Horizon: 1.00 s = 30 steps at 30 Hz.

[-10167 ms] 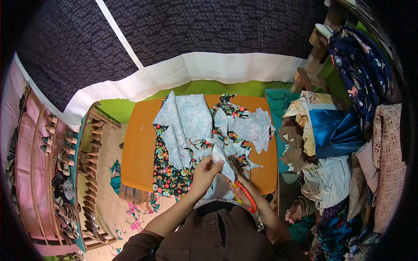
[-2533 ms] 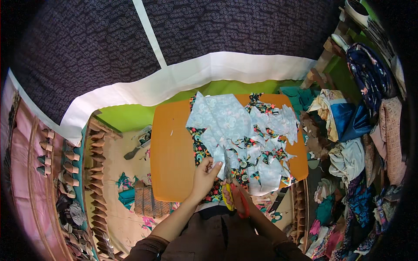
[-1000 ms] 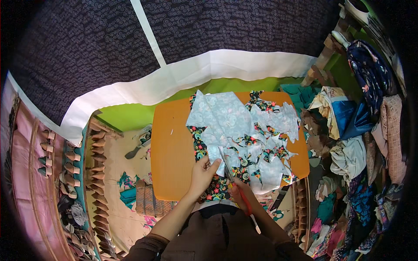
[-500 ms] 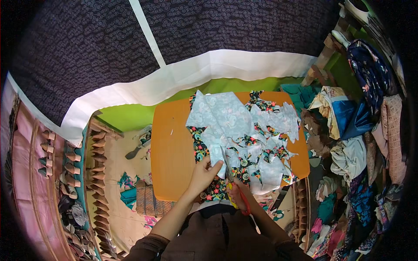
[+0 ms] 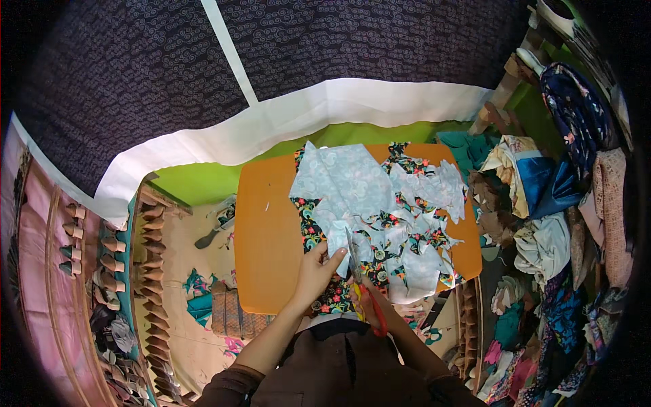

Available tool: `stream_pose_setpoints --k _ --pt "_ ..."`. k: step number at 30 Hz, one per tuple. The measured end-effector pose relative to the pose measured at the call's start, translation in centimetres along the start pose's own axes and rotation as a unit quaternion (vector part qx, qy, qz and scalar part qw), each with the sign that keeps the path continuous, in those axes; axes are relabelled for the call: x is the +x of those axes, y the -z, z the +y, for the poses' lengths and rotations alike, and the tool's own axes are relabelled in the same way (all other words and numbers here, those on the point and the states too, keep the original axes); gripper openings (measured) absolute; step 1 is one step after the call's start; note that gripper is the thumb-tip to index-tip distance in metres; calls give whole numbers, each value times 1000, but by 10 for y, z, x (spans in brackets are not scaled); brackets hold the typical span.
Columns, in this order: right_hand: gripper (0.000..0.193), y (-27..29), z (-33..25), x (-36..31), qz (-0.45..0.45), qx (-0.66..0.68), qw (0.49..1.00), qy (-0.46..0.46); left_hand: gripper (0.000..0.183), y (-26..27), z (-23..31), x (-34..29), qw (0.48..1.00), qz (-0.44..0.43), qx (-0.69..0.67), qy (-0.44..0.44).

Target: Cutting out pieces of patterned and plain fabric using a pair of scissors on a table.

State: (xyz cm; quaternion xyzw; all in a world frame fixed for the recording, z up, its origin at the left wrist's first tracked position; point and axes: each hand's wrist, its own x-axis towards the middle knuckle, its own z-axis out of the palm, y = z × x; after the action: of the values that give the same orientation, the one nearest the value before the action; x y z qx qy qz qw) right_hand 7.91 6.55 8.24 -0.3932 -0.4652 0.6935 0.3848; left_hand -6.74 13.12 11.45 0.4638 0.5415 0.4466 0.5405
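My left hand pinches the edge of a floral fabric piece, pale back upward, with the thumb on top. In my right hand is a pair of scissors with one red and one yellow handle. Their blades point away from me and lie along the cloth beside my left thumb. Whether the blades are cutting through it I cannot tell. Black floral fabric shows beneath, its print of red, orange and green facing up. Many cut scraps lie jumbled to the right.
An orange-brown table carries the fabric. Wooden shoe forms line racks at the left. Heaped cloths crowd the right side. A dark patterned sheet with a white border hangs beyond the table. Scraps litter the floor.
The scissors have shifted slightly in my right hand, and the red handle shows more broadly. My left hand stays almost in place on the fabric.
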Motion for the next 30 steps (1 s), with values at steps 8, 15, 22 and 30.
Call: stream_pose_setpoints --k 8,15,22,30 --pt "45 3 -2 5 3 221 954 -201 21 2 -9 5 1000 1 -11 3" --pt "32 4 10 4 26 267 948 -171 20 0 1 -1 998 -50 -16 24" --pt "33 4 3 0 8 221 961 -167 18 6 -5 1 999 -35 -12 17" --pt "32 -1 -5 -1 38 114 988 -100 26 9 -20 1 996 -63 63 -1"
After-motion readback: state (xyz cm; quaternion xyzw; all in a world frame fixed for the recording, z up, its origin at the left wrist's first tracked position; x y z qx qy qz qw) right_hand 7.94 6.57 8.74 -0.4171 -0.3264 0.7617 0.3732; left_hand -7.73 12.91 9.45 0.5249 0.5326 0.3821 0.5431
